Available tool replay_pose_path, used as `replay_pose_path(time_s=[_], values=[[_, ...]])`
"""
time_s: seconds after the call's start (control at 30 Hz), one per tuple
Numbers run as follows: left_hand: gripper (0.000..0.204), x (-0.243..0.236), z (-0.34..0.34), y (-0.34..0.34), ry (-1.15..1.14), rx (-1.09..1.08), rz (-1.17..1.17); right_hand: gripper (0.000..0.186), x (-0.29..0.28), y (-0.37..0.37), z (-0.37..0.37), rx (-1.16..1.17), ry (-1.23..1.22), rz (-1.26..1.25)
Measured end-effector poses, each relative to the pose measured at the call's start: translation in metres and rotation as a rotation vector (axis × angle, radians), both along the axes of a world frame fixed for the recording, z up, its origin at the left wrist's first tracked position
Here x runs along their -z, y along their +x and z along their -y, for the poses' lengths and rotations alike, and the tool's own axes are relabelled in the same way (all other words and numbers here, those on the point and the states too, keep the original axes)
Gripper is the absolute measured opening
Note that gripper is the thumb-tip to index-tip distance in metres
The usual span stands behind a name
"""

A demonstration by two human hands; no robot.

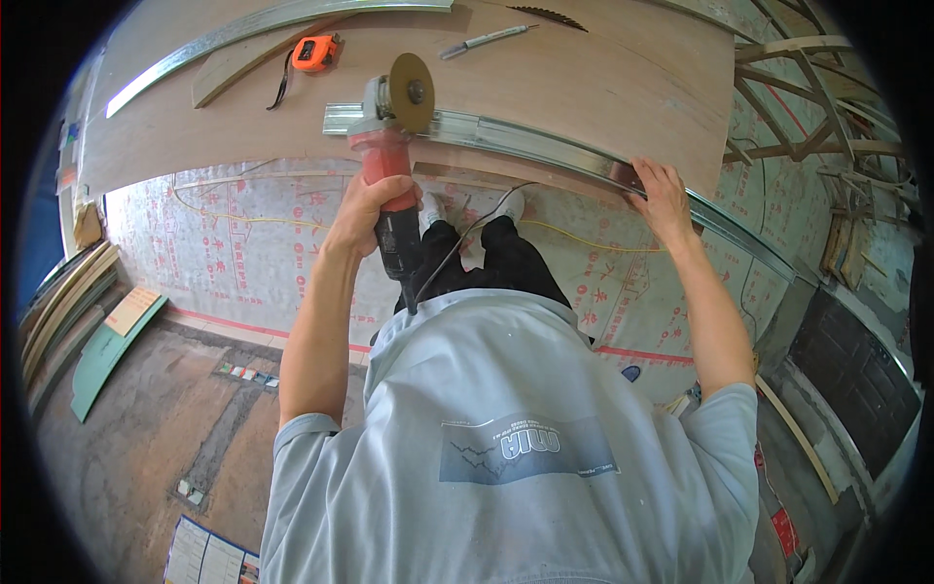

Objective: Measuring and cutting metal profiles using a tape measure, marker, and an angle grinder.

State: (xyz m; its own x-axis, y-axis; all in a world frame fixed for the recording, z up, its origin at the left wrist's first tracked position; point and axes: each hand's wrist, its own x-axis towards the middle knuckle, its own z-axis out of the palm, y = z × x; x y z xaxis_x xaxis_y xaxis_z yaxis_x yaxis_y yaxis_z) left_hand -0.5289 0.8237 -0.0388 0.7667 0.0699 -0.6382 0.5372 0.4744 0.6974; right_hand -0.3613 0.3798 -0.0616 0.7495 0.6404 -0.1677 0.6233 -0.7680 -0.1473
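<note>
My left hand [381,200] grips a red and black angle grinder [397,238] with a thin brass-coloured disc [411,93], held upright over the near edge of a plywood board [632,78]. A long silver metal channel [525,137] lies along that edge, its left end behind the grinder, its right part reaching beyond the board. My right hand [658,195] has its fingers wrapped on the channel near the board's right end. Whether the disc touches the channel I cannot tell. A dark cord [448,255] runs from the grinder.
On the board lie an orange tape measure [313,54], a marker [482,41], a wood strip [229,78], another metal strip [165,75] and a dark toothed blade [545,17]. A wooden frame stands right [812,88]; leaning panels [107,355] are left. A yellow cord [574,238] crosses the covered floor.
</note>
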Motion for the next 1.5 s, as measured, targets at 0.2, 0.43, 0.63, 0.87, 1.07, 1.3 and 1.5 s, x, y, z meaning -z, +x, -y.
replay_pose_path(time_s=[0.2, 0.43, 0.63, 0.87, 1.07, 1.3, 1.5], values=[[0.026, 0.001, 0.008, 0.009, -0.012, 0.046, -0.016, 0.065, -0.002, 0.0, -0.002, 0.004, 0.01, -0.012], [0.026, 0.009, 0.02, 0.022, 0.163, 0.133, -0.04, 0.064, 0.006, -0.004, 0.003, 0.008, 0.05, 0.002], [0.026, 0.017, 0.019, 0.025, 0.161, 0.191, -0.048, 0.065, 0.004, -0.007, 0.0, 0.023, 0.049, -0.002], [0.027, 0.021, 0.022, 0.025, 0.141, 0.202, -0.046, 0.065, 0.001, -0.011, -0.004, 0.04, 0.042, 0.004], [0.027, 0.017, 0.024, 0.022, 0.145, 0.208, -0.063, 0.063, 0.001, -0.012, -0.005, 0.037, 0.054, 0.019], [0.024, 0.019, 0.022, 0.017, 0.174, 0.209, -0.066, 0.063, -0.003, -0.014, -0.01, 0.038, 0.076, 0.012], [0.025, 0.026, 0.024, -0.001, 0.188, 0.208, -0.101, 0.064, -0.001, -0.016, -0.012, 0.063, 0.049, -0.02]])
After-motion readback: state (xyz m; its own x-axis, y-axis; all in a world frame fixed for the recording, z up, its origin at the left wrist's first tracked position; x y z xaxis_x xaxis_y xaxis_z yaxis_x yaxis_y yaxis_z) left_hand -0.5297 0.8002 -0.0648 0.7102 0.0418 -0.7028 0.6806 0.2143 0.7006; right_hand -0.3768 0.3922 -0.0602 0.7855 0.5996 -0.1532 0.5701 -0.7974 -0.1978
